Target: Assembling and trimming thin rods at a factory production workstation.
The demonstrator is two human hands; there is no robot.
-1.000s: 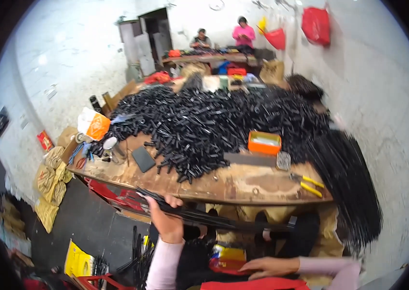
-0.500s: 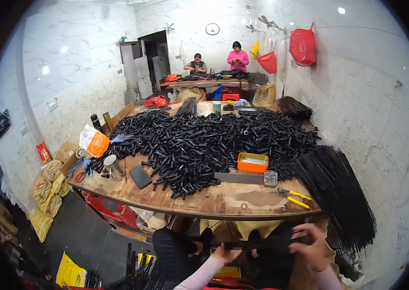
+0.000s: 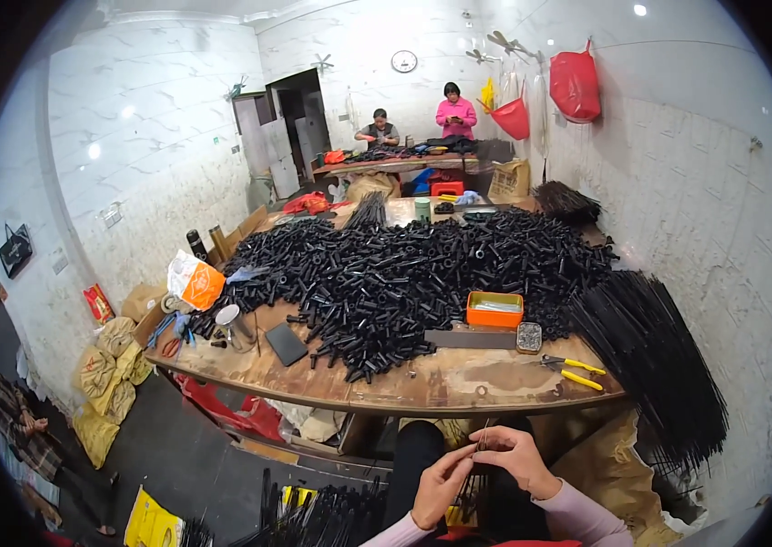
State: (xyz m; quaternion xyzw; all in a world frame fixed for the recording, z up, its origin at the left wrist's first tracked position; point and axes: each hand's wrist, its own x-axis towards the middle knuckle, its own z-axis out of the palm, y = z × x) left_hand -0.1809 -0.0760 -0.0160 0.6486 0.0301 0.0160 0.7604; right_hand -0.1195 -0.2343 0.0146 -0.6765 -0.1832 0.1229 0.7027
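My left hand (image 3: pixel 441 483) and my right hand (image 3: pixel 518 458) meet in front of my lap, below the near edge of the wooden table (image 3: pixel 422 387). Their fingertips pinch a small thin metal piece (image 3: pixel 483 438) between them. A big heap of black tubes (image 3: pixel 404 273) covers the table beyond. A thick bundle of long black rods (image 3: pixel 655 356) hangs over the table's right end.
An orange box (image 3: pixel 494 309), a small tin (image 3: pixel 528 337), yellow-handled pliers (image 3: pixel 570 368), a dark flat pad (image 3: pixel 286 344) and a metal cup (image 3: pixel 231 324) lie on the table. Sacks (image 3: pixel 108 374) stand at left. Two people (image 3: pixel 422 123) work at a far table. Black parts (image 3: pixel 313 515) fill the floor near me.
My hands held a long black rod level under the table edge; now they have come together close to my lap, pinching a small piece. My view has tilted up.
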